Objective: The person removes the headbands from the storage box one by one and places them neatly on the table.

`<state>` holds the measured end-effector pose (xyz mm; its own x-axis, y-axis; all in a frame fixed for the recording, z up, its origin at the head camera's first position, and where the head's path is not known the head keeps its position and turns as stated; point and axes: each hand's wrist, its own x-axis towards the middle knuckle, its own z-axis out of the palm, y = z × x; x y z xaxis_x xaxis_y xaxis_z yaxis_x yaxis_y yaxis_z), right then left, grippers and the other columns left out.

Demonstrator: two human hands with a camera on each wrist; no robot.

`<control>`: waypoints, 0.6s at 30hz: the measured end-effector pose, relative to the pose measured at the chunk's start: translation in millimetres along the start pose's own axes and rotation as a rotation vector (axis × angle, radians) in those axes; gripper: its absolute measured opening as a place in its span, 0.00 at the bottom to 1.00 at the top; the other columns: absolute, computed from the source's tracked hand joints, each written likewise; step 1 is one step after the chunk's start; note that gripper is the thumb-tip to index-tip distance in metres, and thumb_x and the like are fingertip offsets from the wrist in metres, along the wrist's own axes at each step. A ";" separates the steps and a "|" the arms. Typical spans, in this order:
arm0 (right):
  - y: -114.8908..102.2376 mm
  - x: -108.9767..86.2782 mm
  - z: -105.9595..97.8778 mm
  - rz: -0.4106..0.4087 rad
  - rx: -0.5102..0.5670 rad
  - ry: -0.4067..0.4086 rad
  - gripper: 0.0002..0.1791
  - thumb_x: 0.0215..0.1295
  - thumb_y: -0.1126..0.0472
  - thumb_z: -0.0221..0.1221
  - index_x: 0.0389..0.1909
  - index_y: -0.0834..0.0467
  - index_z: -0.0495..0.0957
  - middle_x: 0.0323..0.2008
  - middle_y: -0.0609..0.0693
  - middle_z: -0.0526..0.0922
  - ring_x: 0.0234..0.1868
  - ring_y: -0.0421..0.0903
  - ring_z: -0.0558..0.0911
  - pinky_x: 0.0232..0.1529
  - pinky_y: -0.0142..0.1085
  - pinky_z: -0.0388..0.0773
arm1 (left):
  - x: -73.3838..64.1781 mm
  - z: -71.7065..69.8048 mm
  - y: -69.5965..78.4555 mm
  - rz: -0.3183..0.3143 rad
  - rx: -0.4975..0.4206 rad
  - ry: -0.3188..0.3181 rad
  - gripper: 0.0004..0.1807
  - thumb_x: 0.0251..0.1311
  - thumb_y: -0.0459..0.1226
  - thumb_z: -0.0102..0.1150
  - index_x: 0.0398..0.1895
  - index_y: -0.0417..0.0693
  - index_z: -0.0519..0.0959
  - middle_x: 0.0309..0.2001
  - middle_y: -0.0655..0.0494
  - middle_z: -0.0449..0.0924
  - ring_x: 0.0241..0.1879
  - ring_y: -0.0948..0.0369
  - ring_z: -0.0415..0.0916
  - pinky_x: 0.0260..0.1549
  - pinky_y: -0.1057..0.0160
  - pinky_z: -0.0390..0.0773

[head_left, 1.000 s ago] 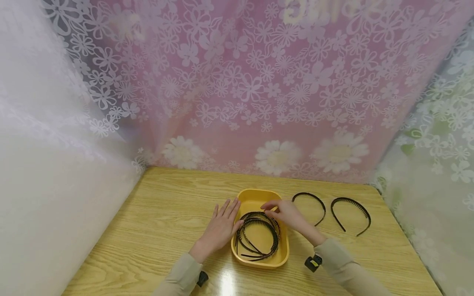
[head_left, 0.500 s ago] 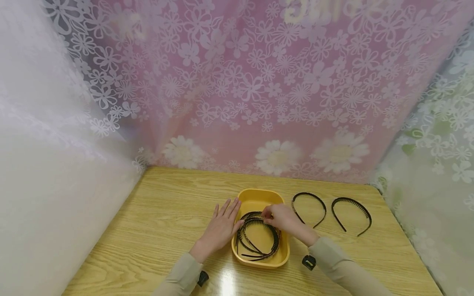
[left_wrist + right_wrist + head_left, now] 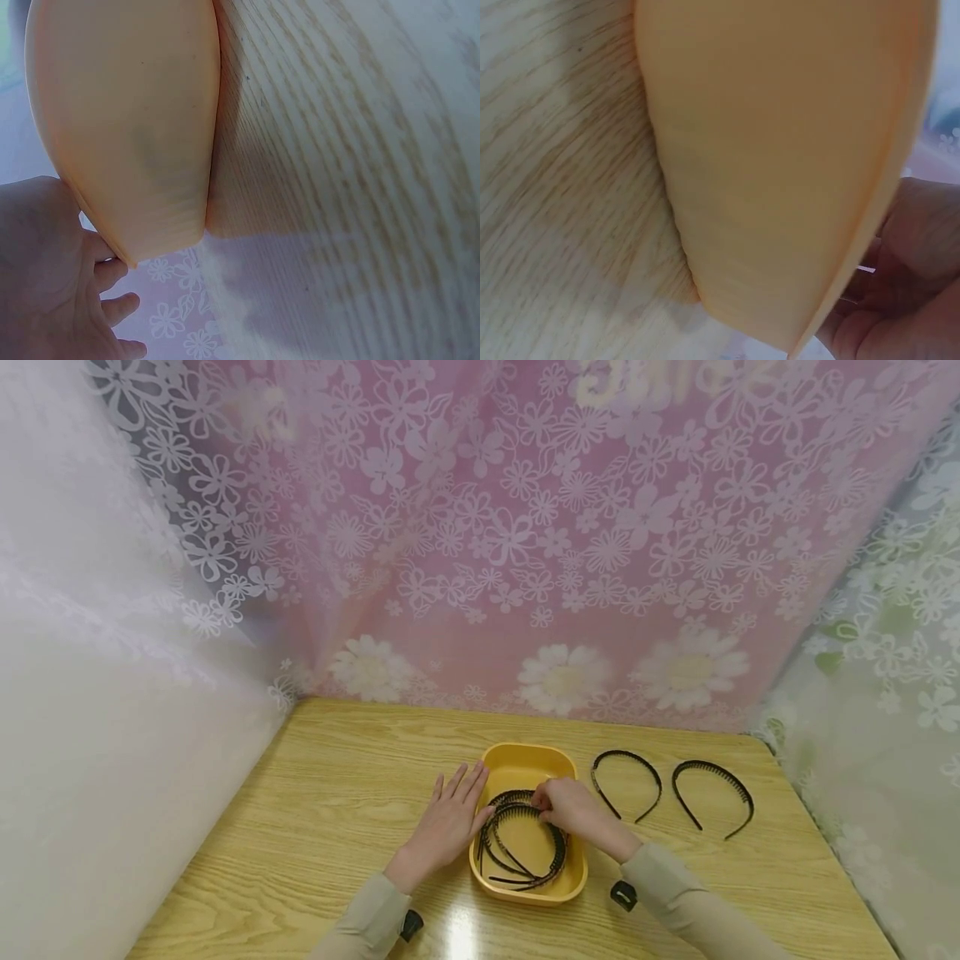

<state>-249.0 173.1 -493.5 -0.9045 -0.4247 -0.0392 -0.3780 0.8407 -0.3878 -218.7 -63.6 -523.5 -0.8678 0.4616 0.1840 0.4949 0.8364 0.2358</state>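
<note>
On the wood-grained bench point(image 3: 360, 785), a yellow tray point(image 3: 519, 767) stands between the two hands, with a pile of black headbands point(image 3: 558, 852) lying overlapped inside it. The left forearm slants up and inward, and the left hand point(image 3: 442, 828) lies palm toward the tray's left side, its fingers straight and slightly spread, touching the rim, the thumb held apart from them. The right forearm slants in from the other side; the right hand point(image 3: 576, 806) arches over the right rim, back upward, its fingers bent and drawn together at the far arc of the pile. Whether they pinch a headband, I cannot tell. Right of the tray lie two more headbands point(image 3: 626, 753), side by side and apart, ends toward the person.
</note>
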 end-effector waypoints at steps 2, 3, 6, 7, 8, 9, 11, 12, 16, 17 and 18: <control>-0.4 -1.7 -2.9 -0.009 0.012 0.009 0.09 0.56 0.69 0.73 0.36 0.55 0.87 0.30 0.45 0.85 0.31 0.42 0.82 0.34 0.38 0.82 | 0.0 -0.1 -0.1 0.002 0.004 0.001 0.34 0.80 0.51 0.41 0.81 0.43 0.54 0.81 0.49 0.50 0.79 0.45 0.48 0.74 0.37 0.51; -0.5 -2.8 -4.5 -0.018 0.018 0.012 0.09 0.57 0.69 0.72 0.36 0.55 0.86 0.29 0.44 0.84 0.31 0.42 0.82 0.33 0.37 0.81 | -0.1 -0.2 -0.2 0.004 0.006 0.003 0.34 0.80 0.51 0.41 0.81 0.43 0.54 0.81 0.48 0.50 0.79 0.45 0.48 0.74 0.36 0.51; 1.1 -6.8 -9.9 -0.066 0.046 0.024 0.08 0.60 0.70 0.70 0.36 0.56 0.85 0.30 0.45 0.83 0.30 0.42 0.80 0.31 0.36 0.79 | -0.2 -0.1 -0.3 0.005 0.003 0.004 0.34 0.80 0.50 0.42 0.80 0.42 0.55 0.80 0.48 0.51 0.79 0.45 0.49 0.73 0.36 0.52; 2.0 -8.1 -11.5 -0.082 0.057 0.025 0.07 0.61 0.70 0.69 0.37 0.55 0.84 0.31 0.45 0.84 0.31 0.42 0.80 0.31 0.36 0.78 | -0.3 -0.2 -0.3 0.005 0.001 0.006 0.34 0.80 0.50 0.42 0.80 0.42 0.55 0.80 0.48 0.52 0.78 0.45 0.49 0.73 0.36 0.52; 3.1 -9.6 -13.0 -0.095 0.077 0.021 0.07 0.62 0.70 0.68 0.38 0.56 0.84 0.32 0.46 0.84 0.32 0.42 0.81 0.32 0.35 0.78 | -0.4 -0.3 -0.3 0.006 -0.001 0.006 0.34 0.80 0.50 0.42 0.80 0.42 0.55 0.80 0.48 0.52 0.78 0.45 0.49 0.73 0.36 0.52; 4.2 -11.3 -14.8 -0.109 0.105 0.017 0.07 0.63 0.69 0.67 0.39 0.56 0.83 0.33 0.47 0.84 0.32 0.43 0.81 0.31 0.35 0.78 | -0.4 -0.5 -0.2 0.006 -0.003 0.006 0.34 0.80 0.50 0.42 0.80 0.42 0.55 0.80 0.47 0.52 0.78 0.45 0.49 0.73 0.36 0.52; 6.8 -14.2 -17.8 -0.129 0.172 0.003 0.06 0.65 0.69 0.66 0.41 0.57 0.83 0.35 0.49 0.86 0.32 0.44 0.83 0.31 0.34 0.79 | -0.4 -0.9 0.1 0.007 -0.004 0.006 0.34 0.80 0.50 0.42 0.80 0.42 0.55 0.80 0.47 0.52 0.78 0.44 0.49 0.73 0.36 0.52; 8.0 -15.6 -19.4 -0.138 0.202 -0.006 0.06 0.66 0.68 0.65 0.42 0.58 0.82 0.36 0.50 0.86 0.33 0.44 0.84 0.30 0.33 0.80 | -0.4 -1.2 0.2 0.008 -0.004 0.007 0.34 0.80 0.50 0.41 0.80 0.42 0.55 0.80 0.47 0.52 0.78 0.44 0.49 0.73 0.36 0.52; 13.6 -19.7 -24.7 -0.151 0.320 -0.053 0.09 0.70 0.65 0.63 0.48 0.60 0.83 0.39 0.54 0.87 0.34 0.49 0.87 0.30 0.34 0.82 | -0.3 -1.1 0.5 0.006 -0.004 0.007 0.34 0.80 0.50 0.41 0.80 0.42 0.55 0.80 0.47 0.51 0.78 0.45 0.49 0.73 0.36 0.51; 15.1 -20.9 -25.9 -0.151 0.353 -0.070 0.10 0.70 0.64 0.62 0.50 0.61 0.83 0.40 0.55 0.87 0.35 0.50 0.87 0.31 0.36 0.83 | -0.2 -0.7 0.5 0.006 -0.004 0.006 0.34 0.80 0.50 0.41 0.80 0.42 0.55 0.80 0.48 0.51 0.78 0.45 0.49 0.74 0.36 0.51; 16.6 -22.2 -27.3 -0.152 0.387 -0.088 0.12 0.71 0.64 0.62 0.52 0.63 0.83 0.41 0.56 0.87 0.36 0.52 0.87 0.32 0.38 0.84 | -0.1 -0.3 0.6 0.005 -0.002 0.005 0.34 0.80 0.50 0.41 0.80 0.42 0.55 0.80 0.48 0.51 0.79 0.45 0.49 0.74 0.36 0.51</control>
<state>-240.6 205.7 -473.9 -0.8176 -0.5752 -0.0271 -0.3881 0.5852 -0.7120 -218.3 -63.3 -523.1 -0.8653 0.4639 0.1898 0.4989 0.8336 0.2371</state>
